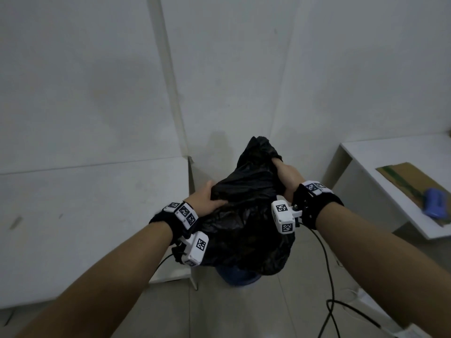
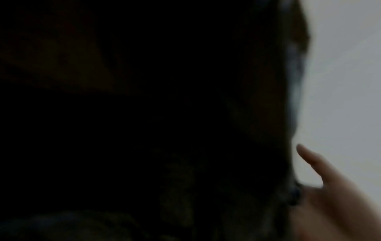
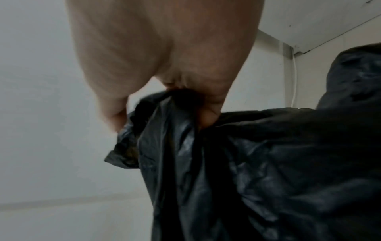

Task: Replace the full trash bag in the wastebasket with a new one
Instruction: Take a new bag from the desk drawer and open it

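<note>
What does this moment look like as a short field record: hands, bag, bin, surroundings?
left hand: grips a bunched fold of the black trash bag
right hand: grips the bag's gathered top on the far side
bag: crumpled, bulging, sitting above the blue wastebasket
wastebasket: mostly hidden under the bag; only its near edge shows
right table: carries flat cardboard and a blue object
left wrist view: nearly all dark
new bag: not visible

Tiled floor: blue wastebasket stands on it between two white tables; black cable trails across tiles at right. Left table: top bare. Right table: cardboard sheet flat on top, blue object on cardboard.
</note>
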Demonstrator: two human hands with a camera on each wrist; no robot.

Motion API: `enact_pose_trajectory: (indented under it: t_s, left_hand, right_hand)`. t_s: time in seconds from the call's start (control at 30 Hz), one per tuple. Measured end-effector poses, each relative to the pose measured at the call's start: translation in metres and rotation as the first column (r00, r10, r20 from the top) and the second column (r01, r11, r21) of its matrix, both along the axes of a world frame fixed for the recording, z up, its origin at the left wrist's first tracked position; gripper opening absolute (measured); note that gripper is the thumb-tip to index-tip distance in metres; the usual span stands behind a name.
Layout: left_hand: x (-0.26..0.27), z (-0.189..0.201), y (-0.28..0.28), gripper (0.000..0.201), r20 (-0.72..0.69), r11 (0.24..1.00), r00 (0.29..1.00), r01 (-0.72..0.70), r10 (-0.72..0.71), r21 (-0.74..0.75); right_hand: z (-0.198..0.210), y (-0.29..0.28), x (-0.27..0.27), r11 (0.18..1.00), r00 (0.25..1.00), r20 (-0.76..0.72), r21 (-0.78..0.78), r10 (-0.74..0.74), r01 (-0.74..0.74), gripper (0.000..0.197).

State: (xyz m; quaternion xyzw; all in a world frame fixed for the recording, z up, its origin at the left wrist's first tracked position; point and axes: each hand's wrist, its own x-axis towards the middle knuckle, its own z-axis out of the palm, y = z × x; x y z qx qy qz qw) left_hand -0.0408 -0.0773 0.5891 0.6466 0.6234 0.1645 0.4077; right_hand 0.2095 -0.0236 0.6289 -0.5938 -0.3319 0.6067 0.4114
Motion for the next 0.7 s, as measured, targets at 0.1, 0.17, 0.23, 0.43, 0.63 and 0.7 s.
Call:
enact_pose_trajectory:
  t_s: [0.1, 0.17, 0.23, 0.43, 0.63, 0.7]
  left_hand:
    - [-0.002, 0.014, 0.005, 0.045, 0.120, 0.996, 0.989, -0.081, 0.084, -0.024]
    - [0.005, 0.031, 0.005, 0.047, 0.190, 0.989, 0.971, -0.134, 0.143, -0.058]
    - [0.019, 0.047, 0.003, 0.047, 0.259, 0.980, 0.946, -0.182, 0.196, -0.077]
    - [0.035, 0.053, 0.001, 0.042, 0.587, 0.948, 0.754, -0.156, 0.296, -0.277]
    - [-0.001, 0.021, -0.016, 0.054, 0.156, 0.941, 0.973, 0.208, -0.171, -0.266]
    - [-0.005, 0.013, -0.013, 0.028, -0.060, 0.960, 0.975, 0.201, -0.216, -0.194]
  right_hand:
    - [-0.002, -0.008, 0.003, 0.978, 0.978, 0.081, 0.073, 0.191, -0.197, 0.108]
    - [-0.010, -0.021, 0.000, 0.910, 0.893, 0.258, 0.097, 0.368, -0.403, 0.138]
    - [-0.024, -0.032, -0.009, 0.751, 0.741, 0.349, 0.136, 0.574, -0.646, 0.150]
    - [-0.042, -0.020, -0.025, 0.687, 0.574, 0.722, 0.191, 0.386, -0.702, 0.054]
    - [-0.039, 0.011, 0.010, 0.930, 0.902, 0.348, 0.169, 0.254, -0.327, 0.024]
    - [-0.045, 0.017, 0.016, 0.921, 0.892, 0.341, 0.145, 0.298, -0.363, 0.024]
